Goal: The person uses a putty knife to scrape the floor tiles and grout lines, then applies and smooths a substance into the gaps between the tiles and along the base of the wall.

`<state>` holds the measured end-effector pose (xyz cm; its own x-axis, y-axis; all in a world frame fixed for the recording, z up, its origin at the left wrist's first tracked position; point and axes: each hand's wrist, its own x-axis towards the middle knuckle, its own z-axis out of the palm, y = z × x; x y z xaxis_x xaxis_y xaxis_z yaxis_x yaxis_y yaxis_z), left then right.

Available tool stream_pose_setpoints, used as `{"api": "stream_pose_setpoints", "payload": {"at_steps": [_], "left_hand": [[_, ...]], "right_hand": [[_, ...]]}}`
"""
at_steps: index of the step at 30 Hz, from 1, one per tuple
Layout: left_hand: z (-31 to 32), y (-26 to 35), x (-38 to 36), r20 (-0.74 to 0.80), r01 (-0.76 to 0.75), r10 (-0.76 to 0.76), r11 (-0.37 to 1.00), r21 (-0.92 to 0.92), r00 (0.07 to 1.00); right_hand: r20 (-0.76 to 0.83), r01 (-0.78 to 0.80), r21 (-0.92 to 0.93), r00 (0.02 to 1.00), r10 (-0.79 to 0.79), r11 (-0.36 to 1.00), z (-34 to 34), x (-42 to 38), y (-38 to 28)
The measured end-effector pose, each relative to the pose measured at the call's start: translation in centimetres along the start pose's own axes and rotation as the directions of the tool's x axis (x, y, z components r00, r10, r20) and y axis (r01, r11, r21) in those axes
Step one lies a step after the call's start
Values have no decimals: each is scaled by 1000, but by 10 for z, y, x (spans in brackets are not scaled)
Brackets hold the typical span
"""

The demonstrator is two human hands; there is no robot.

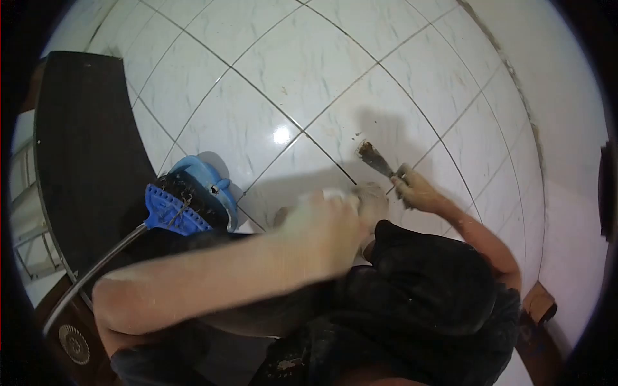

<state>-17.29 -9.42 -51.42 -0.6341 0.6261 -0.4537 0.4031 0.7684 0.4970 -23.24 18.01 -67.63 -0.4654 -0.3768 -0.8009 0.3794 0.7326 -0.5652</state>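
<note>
Right hand [412, 191] is closing around the handle of one scraper [375, 159], whose dirty blade is pointing up and away from the grip and touching the white tiled floor [302, 64] beside a grout line. Small brown crumbs are lying just beyond the blade tip. Left hand [325, 225] is blurred (in motion); it is pressing on something white, possibly a cloth [335, 193], just left of the scraper grip. I cannot tell whether these fingers are clenched or spread.

One blue dustpan [206, 183] is sitting well to the left of both hands, holding dark debris under one blue brush [172, 211] with a metal handle. One dark mat [84, 154] is bordering the tiles further left. Bare tile is stretching wide above the blade; a wall [566, 128] is closing the right side.
</note>
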Motion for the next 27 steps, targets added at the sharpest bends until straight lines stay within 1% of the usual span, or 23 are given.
{"api": "stream_pose_setpoints", "payload": {"at_steps": [1, 2, 3, 4, 5, 6, 7, 8, 9, 10, 11, 12, 13, 14, 15, 17, 18, 21, 22, 23, 24, 25, 27], "left_hand": [[3, -19, 14, -30, 79, -85, 984, -163, 996], [8, -39, 28, -49, 144, -169, 935, -326, 984], [17, -55, 51, 43, 351, -393, 761, -545, 919], [32, -65, 76, 181, 506, -563, 498, -705, 806], [58, -74, 97, 322, 542, -597, 231, -808, 735], [91, -83, 120, 466, 543, -585, -51, -838, 664], [140, -92, 147, 468, 549, -587, -47, -834, 660], [198, -97, 173, 418, 418, -729, -198, -887, 543], [229, -95, 188, 386, 245, -837, -310, -919, 388], [225, -86, 192, 392, 250, -837, -314, -916, 383], [221, -78, 194, 401, 134, -845, -378, -916, 355], [216, -73, 195, 413, 13, -850, -433, -901, 326], [222, -72, 199, 413, 13, -852, -432, -902, 323], [227, -72, 203, 355, -17, -875, -381, -924, 329], [233, -73, 205, 296, -46, -895, -329, -943, 334], [236, -79, 204, 323, -14, -891, -345, -938, 318], [235, -81, 203, 356, 18, -885, -368, -930, 301], [227, -97, 209, 311, 30, -898, -317, -948, 312], [211, -102, 208, 316, 32, -897, -322, -946, 311], [195, -107, 207, 377, -92, -862, -429, -899, 338], [187, -110, 206, 430, -211, -823, -526, -824, 372], [190, -110, 206, 433, -213, -822, -529, -822, 371], [200, -107, 205, 431, -130, -824, -504, -854, 369]], "right_hand": [[79, -6, 107, 997, -3, 994, 13, 15, 6], [94, -7, 212, 996, -13, 977, 27, 25, 8], [107, -7, 209, 994, -16, 978, 39, 33, 9], [87, 5, 279, 996, -31, 960, 50, 40, 10], [61, 21, 351, 997, -45, 936, 58, 48, 13], [63, 22, 356, 997, -47, 934, 68, 56, 20], [66, 36, 461, 995, -75, 887, 78, 66, 28], [71, 41, 560, 993, -97, 827, 86, 72, 33], [76, 34, 566, 993, -93, 824, 88, 73, 32], [143, -39, 547, 989, -47, 836, 88, 73, 30], [206, -109, 523, 978, -1, 846, 88, 74, 28], [213, -112, 523, 977, -2, 845, 94, 78, 34], [95, -17, 529, 995, -39, 848, 103, 83, 42], [-23, 76, 524, 997, -75, 848, 108, 88, 51], [-21, 76, 525, 997, -76, 847, 101, 81, 40], [213, -245, 708, 968, 131, 662, 80, 59, 3], [213, -247, 712, 968, 133, 658, 79, 60, -2], [203, -284, 672, 959, 198, 684, 72, 69, -19], [223, -256, 659, 964, 142, 707, 63, 78, -29], [243, -226, 645, 966, 85, 730, 55, 84, -39], [233, -258, 644, 963, 136, 720, 53, 84, -53], [236, -261, 641, 962, 139, 722, 53, 83, -51], [259, -230, 546, 961, 99, 805, 51, 78, -44]]}}
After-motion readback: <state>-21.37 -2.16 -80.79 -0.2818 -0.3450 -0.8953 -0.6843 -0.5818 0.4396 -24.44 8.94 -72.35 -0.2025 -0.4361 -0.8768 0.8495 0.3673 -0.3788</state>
